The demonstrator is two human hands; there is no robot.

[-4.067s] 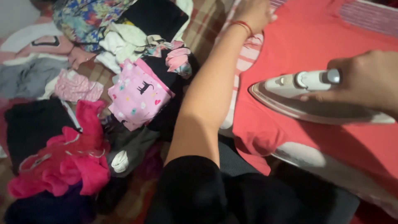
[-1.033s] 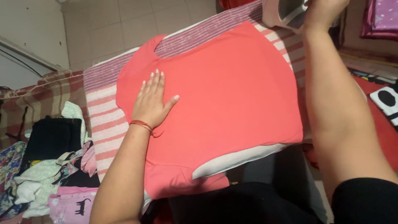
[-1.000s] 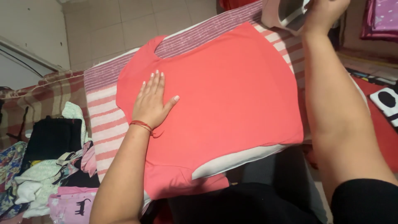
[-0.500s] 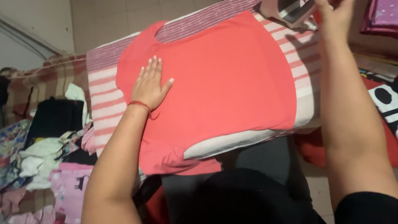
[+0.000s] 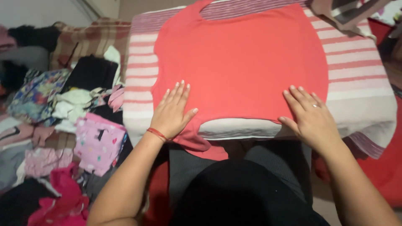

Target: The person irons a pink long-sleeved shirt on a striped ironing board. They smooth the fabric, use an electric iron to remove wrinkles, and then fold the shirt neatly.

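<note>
Now both hands lie open, flat on coral shirt (image 5: 243,58): left hand (image 5: 173,111) at its near-left hem, right hand (image 5: 310,117) at near-right hem; iron (image 5: 347,12) beyond its far-right corner.

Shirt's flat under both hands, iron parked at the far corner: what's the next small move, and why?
Probably sweep both hands outward. The left hand and right hand lie flat on the shirt near its front edge, one sleeve droops off the board, and the iron is set aside.

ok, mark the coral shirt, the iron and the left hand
coral shirt (image 5: 243,62), head view, middle of the chest.
iron (image 5: 349,12), head view, its soleplate.
left hand (image 5: 173,113), head view, back of hand.
</note>
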